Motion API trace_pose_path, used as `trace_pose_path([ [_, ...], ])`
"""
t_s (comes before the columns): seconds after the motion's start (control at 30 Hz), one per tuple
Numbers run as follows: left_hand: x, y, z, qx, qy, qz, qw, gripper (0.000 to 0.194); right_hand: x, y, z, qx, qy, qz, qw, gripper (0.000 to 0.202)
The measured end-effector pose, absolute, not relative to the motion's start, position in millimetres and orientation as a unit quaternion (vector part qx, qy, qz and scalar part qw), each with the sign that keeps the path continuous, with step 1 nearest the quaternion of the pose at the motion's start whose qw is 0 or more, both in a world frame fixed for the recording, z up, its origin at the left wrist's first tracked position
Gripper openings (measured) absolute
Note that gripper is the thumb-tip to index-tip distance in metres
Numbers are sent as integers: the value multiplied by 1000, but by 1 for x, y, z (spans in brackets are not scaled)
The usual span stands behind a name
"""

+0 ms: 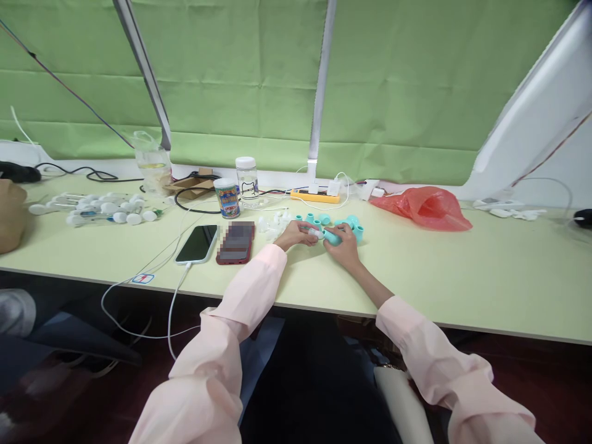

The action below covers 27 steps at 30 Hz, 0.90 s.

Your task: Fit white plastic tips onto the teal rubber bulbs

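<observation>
Between finger and thumb, my left hand pinches a small white translucent plastic piece. My right hand is closed round a teal tube-shaped plastic part, its open end turned toward the white piece. The two parts are close together; whether they touch I cannot tell. Behind both hands lie several more teal plastic parts, some with round openings. Left of them, beside my left hand, is a small heap of clear and white plastic pieces.
Left of my hands lie a white-cased phone on a cable and a dark-red-cased phone. Behind stand a printed can, a clear bottle and a yellow power strip. A red plastic bag lies right; white-capped pieces lie left.
</observation>
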<state>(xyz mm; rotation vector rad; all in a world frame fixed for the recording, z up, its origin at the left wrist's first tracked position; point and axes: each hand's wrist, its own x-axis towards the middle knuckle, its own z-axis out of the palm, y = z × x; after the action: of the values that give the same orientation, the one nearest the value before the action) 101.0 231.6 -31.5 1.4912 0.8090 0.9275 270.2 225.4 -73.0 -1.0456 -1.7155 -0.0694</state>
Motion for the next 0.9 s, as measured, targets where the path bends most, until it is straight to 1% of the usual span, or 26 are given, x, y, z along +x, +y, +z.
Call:
trace_pose_path([
  [0.17,102,231,-28,610,367,402,576,39,267,222,-70,-413,-745,-28,524,30],
  [0.37,100,230,-26,633,383,376,558,36,267,221,-70,-399,-770,-10,497,27],
  [0.47,100,229,-26,633,385,371,561,35,267,220,-69,-405,-764,-17,502,24],
  [0.57,101,228,-24,629,386,370,564,34,266,219,-69,-404,-759,-23,510,22],
  [0.7,101,228,-25,639,382,373,554,36,266,219,-69,-411,-765,-1,497,19],
  [0.9,100,230,-28,648,358,382,553,38,268,219,-69,-409,-760,36,504,21],
])
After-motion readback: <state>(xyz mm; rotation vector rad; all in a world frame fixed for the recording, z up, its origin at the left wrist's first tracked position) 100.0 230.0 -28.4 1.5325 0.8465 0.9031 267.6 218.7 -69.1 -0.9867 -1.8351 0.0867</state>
